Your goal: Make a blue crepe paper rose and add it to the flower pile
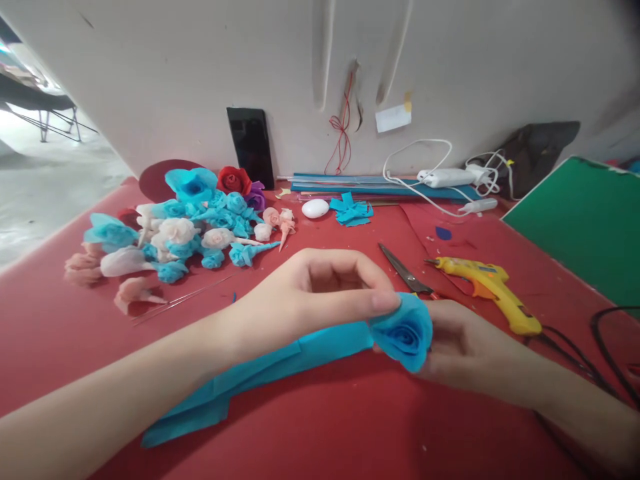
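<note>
A blue paper rose with a tight spiral centre is held up between both hands, facing the camera. My left hand pinches its upper left rim between thumb and fingertips. From behind and to the right, my right hand grips the rose low down; some of its fingers are hidden by the petals. A long folded strip of blue crepe paper runs from the rose toward the lower left, passing under my left forearm. Just beyond the hands lie dark-bladed scissors, their handles partly covered.
A yellow glue gun lies right of the scissors. Finished paper flowers in blue, white and pink heap up at left. Cut blue pieces, a white egg-shaped object, a phone and a white power strip line the back.
</note>
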`<state>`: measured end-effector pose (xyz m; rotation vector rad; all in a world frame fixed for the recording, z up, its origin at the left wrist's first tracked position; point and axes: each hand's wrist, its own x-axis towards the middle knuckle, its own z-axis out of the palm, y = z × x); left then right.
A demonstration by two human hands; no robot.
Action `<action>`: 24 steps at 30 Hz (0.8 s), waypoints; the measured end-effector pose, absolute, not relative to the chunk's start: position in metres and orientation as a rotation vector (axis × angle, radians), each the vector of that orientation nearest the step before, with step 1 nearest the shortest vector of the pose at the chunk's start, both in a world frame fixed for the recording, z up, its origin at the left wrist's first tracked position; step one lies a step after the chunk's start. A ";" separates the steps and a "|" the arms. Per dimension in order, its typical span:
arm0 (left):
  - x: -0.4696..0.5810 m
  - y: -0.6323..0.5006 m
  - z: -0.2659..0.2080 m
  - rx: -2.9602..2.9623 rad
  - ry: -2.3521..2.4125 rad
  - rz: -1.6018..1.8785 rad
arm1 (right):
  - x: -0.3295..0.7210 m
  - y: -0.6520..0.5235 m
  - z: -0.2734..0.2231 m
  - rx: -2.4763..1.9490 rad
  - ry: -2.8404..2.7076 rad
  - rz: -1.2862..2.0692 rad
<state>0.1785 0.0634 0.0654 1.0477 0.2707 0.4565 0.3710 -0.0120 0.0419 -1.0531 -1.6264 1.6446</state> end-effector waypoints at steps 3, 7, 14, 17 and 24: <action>0.178 0.061 0.067 1.076 0.294 0.465 | 0.367 -0.014 0.042 -1.158 -1.716 1.457; 0.178 0.058 0.067 1.137 0.335 0.449 | 0.365 -0.015 0.043 -1.144 -1.793 1.236; 0.180 0.056 0.068 1.182 0.336 0.434 | 0.365 -0.012 0.040 -1.060 -1.814 1.192; 0.181 0.056 0.067 1.106 0.334 0.450 | 0.365 -0.012 0.040 -1.060 -1.798 1.188; 0.180 0.054 0.061 1.039 0.346 0.442 | 0.366 -0.012 0.042 -1.099 -1.763 1.214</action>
